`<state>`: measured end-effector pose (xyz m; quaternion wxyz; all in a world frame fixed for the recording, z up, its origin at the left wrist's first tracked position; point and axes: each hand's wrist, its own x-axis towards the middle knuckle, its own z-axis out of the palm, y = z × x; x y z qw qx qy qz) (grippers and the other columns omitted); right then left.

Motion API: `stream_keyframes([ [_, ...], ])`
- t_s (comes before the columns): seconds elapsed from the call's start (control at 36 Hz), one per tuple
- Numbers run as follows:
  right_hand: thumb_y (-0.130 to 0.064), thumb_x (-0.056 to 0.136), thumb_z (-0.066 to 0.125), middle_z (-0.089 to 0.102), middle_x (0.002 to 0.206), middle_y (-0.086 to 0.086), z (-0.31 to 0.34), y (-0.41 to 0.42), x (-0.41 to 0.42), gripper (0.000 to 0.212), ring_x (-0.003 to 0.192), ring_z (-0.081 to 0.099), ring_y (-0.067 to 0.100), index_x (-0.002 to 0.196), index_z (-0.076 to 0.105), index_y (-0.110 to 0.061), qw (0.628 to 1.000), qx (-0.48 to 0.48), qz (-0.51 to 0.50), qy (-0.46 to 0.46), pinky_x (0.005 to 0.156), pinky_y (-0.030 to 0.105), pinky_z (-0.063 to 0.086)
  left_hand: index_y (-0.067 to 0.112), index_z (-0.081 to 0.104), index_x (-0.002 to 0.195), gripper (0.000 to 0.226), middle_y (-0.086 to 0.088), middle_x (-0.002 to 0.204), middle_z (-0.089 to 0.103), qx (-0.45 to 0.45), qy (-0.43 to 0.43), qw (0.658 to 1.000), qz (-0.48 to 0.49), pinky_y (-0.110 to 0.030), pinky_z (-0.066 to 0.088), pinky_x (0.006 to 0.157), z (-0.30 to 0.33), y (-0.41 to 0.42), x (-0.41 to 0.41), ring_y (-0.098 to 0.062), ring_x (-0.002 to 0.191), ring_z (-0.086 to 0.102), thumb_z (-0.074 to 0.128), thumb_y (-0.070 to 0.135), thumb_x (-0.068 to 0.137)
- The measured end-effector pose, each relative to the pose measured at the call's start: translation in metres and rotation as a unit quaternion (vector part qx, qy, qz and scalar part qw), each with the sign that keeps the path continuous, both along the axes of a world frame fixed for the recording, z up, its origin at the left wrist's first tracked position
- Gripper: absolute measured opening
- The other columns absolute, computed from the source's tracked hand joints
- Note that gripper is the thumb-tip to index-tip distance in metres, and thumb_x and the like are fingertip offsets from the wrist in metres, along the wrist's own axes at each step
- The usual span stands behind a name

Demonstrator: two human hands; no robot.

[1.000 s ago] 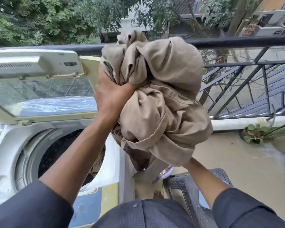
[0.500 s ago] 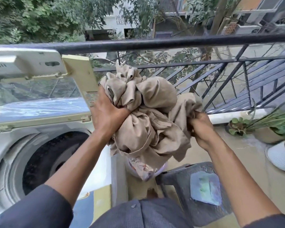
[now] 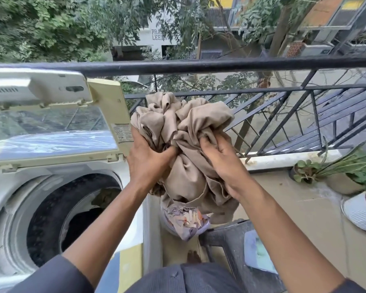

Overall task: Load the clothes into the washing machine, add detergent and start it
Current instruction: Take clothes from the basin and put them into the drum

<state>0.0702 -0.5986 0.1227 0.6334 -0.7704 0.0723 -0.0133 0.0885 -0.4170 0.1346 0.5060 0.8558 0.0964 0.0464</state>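
Observation:
A bunched beige garment (image 3: 188, 149) hangs in the air just right of the top-loading washing machine (image 3: 0, 197). My left hand (image 3: 148, 161) grips its left side and my right hand (image 3: 222, 163) grips its right side. The machine's lid (image 3: 51, 115) stands open and the dark drum (image 3: 72, 216) shows some clothing inside. Below the garment sits a container with patterned clothes (image 3: 185, 220); its walls are mostly hidden.
A black metal railing (image 3: 220, 65) runs across behind the garment. A dark plastic chair (image 3: 226, 240) with a pale packet (image 3: 258, 252) on it stands at lower right. Potted plants (image 3: 309, 172) and a white pot (image 3: 359, 212) line the balcony floor at right.
The beige bundle has come down from head height to chest height. My right hand moved from underneath it up onto its right side.

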Motion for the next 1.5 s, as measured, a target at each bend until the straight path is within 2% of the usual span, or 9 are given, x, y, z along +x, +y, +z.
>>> stream_keyframes([
  [0.28, -0.058, 0.109, 0.024, 0.067, 0.138, 0.008, 0.033, -0.016, -0.007, 0.065, 0.133, 0.061, 0.022, 0.141, 0.062, -0.015, 0.951, 0.298, 0.068, 0.042, 0.119, 0.044, 0.039, 0.01, 0.074, 0.127, 0.067, -0.017, 0.121, 0.078, -0.42, 0.018, 0.907, 0.035, -0.042, 0.058, 0.101, 0.007, 0.016, -0.003, -0.03, 0.119, 0.074, 0.028, 0.056, 0.113],
  [0.39, -0.02, 0.106, 0.049, 0.075, 0.112, 0.019, 0.027, -0.012, 0.002, 0.028, 0.105, 0.073, 0.033, 0.113, 0.073, -0.009, 0.966, 0.254, -0.027, 0.037, 0.094, 0.044, 0.056, 0.015, 0.068, 0.073, 0.04, 0.0, 0.067, 0.07, -0.372, 0.022, 0.919, 0.13, -0.029, 0.05, 0.062, -0.001, 0.02, -0.001, -0.014, 0.06, 0.063, 0.055, 0.022, 0.11],
  [0.58, 0.002, 0.092, 0.06, 0.07, 0.115, 0.001, 0.009, 0.006, 0.0, 0.047, 0.11, 0.067, 0.019, 0.128, 0.048, -0.025, 0.983, 0.175, -0.032, -0.052, 0.094, 0.041, 0.056, 0.011, 0.059, 0.137, 0.063, -0.014, 0.117, 0.079, -0.4, 0.007, 0.908, 0.124, -0.048, 0.061, 0.093, -0.001, 0.03, -0.021, -0.027, 0.103, 0.076, 0.068, 0.051, 0.089],
  [0.72, -0.012, 0.101, 0.056, 0.073, 0.121, -0.006, 0.021, 0.04, -0.009, 0.036, 0.117, 0.069, 0.012, 0.134, 0.057, -0.028, 0.976, 0.207, 0.055, -0.049, 0.094, 0.033, 0.057, 0.012, 0.073, 0.129, 0.061, -0.019, 0.127, 0.076, -0.401, 0.018, 0.912, 0.08, -0.062, 0.054, 0.108, 0.002, 0.052, -0.046, -0.038, 0.124, 0.071, 0.039, 0.057, 0.107],
  [0.83, -0.043, 0.097, 0.061, 0.058, 0.145, 0.008, 0.03, 0.074, -0.021, 0.046, 0.139, 0.053, 0.029, 0.142, 0.053, -0.033, 0.97, 0.212, 0.111, -0.045, 0.116, 0.058, 0.039, 0.017, 0.082, 0.092, 0.066, -0.006, 0.091, 0.083, -0.379, -0.004, 0.919, 0.104, -0.028, 0.064, 0.068, 0.013, 0.079, -0.06, -0.019, 0.091, 0.079, 0.024, 0.039, 0.115],
  [0.94, -0.059, 0.09, 0.071, 0.051, 0.152, 0.003, 0.039, 0.111, -0.033, 0.071, 0.145, 0.046, 0.025, 0.149, 0.043, -0.031, 0.969, 0.18, 0.153, -0.068, 0.119, 0.056, 0.034, 0.019, 0.075, 0.111, 0.056, -0.009, 0.112, 0.08, -0.366, -0.067, 0.916, 0.148, -0.045, 0.057, 0.102, 0.02, 0.128, -0.068, -0.024, 0.116, 0.071, 0.028, 0.049, 0.113],
  [1.19, -0.029, 0.067, 0.095, 0.067, 0.131, 0.001, 0.038, 0.22, -0.035, 0.091, 0.123, 0.066, 0.015, 0.139, 0.041, -0.015, 0.982, 0.077, 0.158, -0.073, 0.108, 0.045, 0.051, 0.008, 0.07, 0.123, 0.085, -0.009, 0.116, 0.077, -0.244, -0.154, 0.95, 0.118, -0.044, 0.057, 0.094, 0.045, 0.24, -0.08, -0.026, 0.109, 0.073, 0.06, 0.084, 0.085],
  [1.31, -0.006, 0.075, 0.09, 0.067, 0.112, -0.019, 0.028, 0.264, -0.026, 0.077, 0.092, 0.06, -0.025, 0.137, 0.046, -0.018, 0.987, 0.039, 0.15, -0.052, 0.079, -0.002, 0.042, 0.0, 0.064, 0.13, 0.073, -0.007, 0.12, 0.074, -0.188, -0.148, 0.964, 0.116, -0.05, 0.052, 0.103, 0.029, 0.298, -0.08, -0.026, 0.115, 0.069, 0.063, 0.063, 0.095],
  [1.5, 0.009, 0.086, 0.072, 0.07, 0.11, -0.012, -0.023, 0.313, -0.001, 0.054, 0.095, 0.067, -0.013, 0.123, 0.054, -0.027, 0.993, 0.033, 0.108, -0.02, 0.083, 0.006, 0.049, 0.03, 0.064, 0.133, 0.073, 0.005, 0.127, 0.077, -0.161, -0.065, 0.982, 0.072, -0.042, 0.056, 0.104, -0.008, 0.374, -0.085, -0.016, 0.121, 0.072, 0.083, 0.062, 0.071],
])
